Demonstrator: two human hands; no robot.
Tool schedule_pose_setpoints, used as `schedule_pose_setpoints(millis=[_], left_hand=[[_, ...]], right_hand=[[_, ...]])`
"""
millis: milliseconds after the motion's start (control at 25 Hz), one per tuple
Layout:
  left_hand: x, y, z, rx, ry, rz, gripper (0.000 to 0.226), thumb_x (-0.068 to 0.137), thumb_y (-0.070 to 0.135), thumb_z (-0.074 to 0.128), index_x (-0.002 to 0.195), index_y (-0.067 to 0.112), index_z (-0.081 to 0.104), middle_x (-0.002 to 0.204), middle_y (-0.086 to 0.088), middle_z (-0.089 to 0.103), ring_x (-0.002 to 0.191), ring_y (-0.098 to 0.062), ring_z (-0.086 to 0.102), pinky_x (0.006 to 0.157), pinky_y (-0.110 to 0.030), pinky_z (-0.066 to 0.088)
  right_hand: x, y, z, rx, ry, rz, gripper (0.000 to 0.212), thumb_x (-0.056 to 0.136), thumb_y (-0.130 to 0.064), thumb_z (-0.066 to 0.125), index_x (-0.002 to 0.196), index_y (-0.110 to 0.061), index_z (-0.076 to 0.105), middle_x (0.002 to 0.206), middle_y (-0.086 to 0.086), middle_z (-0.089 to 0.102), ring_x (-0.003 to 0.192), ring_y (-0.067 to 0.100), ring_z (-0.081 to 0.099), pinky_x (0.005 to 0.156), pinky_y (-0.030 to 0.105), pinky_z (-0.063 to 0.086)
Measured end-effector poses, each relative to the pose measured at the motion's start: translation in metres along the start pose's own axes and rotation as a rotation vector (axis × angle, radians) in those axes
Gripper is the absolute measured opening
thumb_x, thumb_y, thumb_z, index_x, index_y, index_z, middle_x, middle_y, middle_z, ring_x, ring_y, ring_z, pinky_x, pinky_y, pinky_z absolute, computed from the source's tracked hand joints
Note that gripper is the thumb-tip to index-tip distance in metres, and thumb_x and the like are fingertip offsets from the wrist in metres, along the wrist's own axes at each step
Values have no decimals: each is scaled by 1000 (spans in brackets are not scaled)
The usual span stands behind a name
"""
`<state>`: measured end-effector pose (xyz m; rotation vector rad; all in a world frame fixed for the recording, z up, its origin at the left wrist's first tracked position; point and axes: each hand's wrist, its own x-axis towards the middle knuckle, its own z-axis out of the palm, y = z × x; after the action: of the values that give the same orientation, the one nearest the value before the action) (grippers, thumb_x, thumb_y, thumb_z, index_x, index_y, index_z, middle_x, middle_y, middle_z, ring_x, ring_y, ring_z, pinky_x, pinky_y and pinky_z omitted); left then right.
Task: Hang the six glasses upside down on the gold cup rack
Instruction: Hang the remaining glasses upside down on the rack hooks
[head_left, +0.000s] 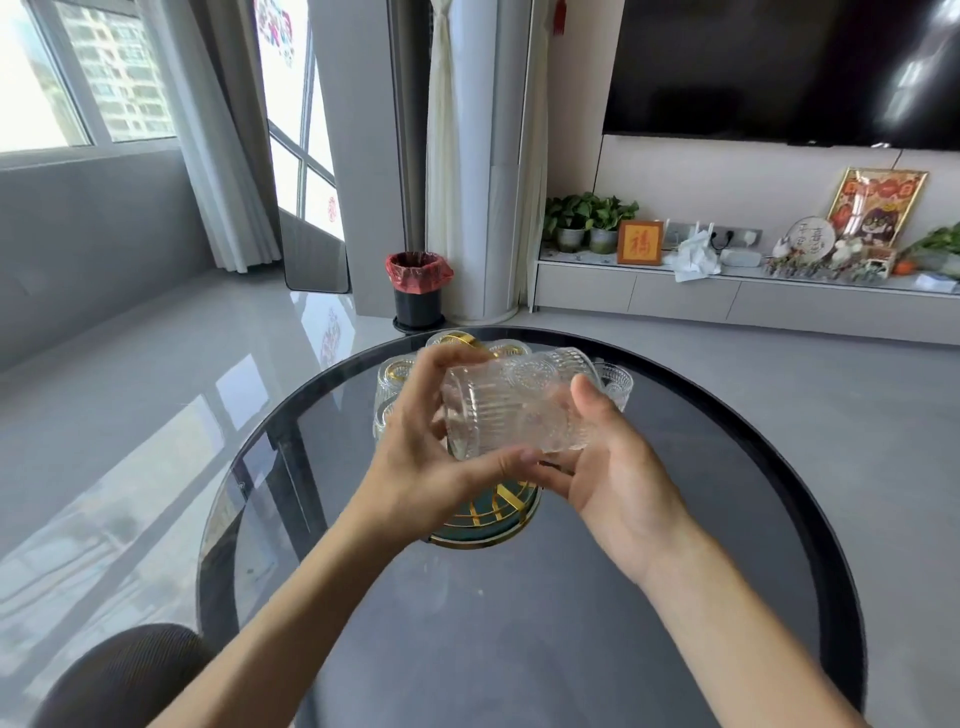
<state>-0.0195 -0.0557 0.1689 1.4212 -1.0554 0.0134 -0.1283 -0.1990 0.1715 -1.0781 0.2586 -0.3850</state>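
A clear ribbed glass (511, 413) lies on its side in the air above the rack, held between both hands. My left hand (426, 457) grips its open rim end on the left. My right hand (618, 467) cups its base end from the right and below. Under the hands stands the gold cup rack (488, 512) with a green round base; its gold top ring (460, 340) shows behind my fingers. Several glasses hang on the rack, one at the left (392, 379) and one at the right (615, 382); others are partly hidden by my hands.
The rack stands on a round dark glass table (675, 545) with a black rim. A brown chair back (124, 675) sits at the lower left. A black bin with a red bag (418, 291) stands on the floor beyond the table.
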Motion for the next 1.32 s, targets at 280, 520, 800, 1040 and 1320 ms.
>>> schedule_pose_setpoints(millis=[280,520,800,1040,1320], left_hand=[[5,6,-32,456,28,-159,72,50,56,85,111,40,50,105,14,67,96,-18,64,81,-39,52],[18,-9,-7,661,-136,-112,78,57,51,89,126,34,55,116,8,66,106,-23,58,78,-33,40],[21,-19,-15,756,-207,-73,78,59,61,83,127,38,53,92,24,50,97,-19,52,72,-35,44],[20,-25,-19,752,-238,-78,77,62,61,83,128,39,52,100,19,54,101,-17,51,75,-36,46],[24,-33,-10,859,-306,-22,83,61,70,75,134,36,56,102,15,68,93,-15,42,74,-33,37]], right_hand=[[54,-4,-66,-321,631,-134,24,86,-24,71,107,-18,62,112,9,66,83,20,63,62,34,56],[113,29,-121,-842,704,-41,89,71,-32,80,146,-22,33,145,6,47,124,27,52,88,31,40],[181,61,-140,-897,748,-3,110,67,-30,84,152,-26,15,157,5,35,134,32,44,94,36,40],[194,64,-132,-776,838,-24,68,65,-37,82,116,-17,43,127,8,57,97,25,53,74,30,41],[132,3,-118,-582,448,-249,60,59,-50,76,110,-22,61,118,3,67,110,23,63,93,48,53]])
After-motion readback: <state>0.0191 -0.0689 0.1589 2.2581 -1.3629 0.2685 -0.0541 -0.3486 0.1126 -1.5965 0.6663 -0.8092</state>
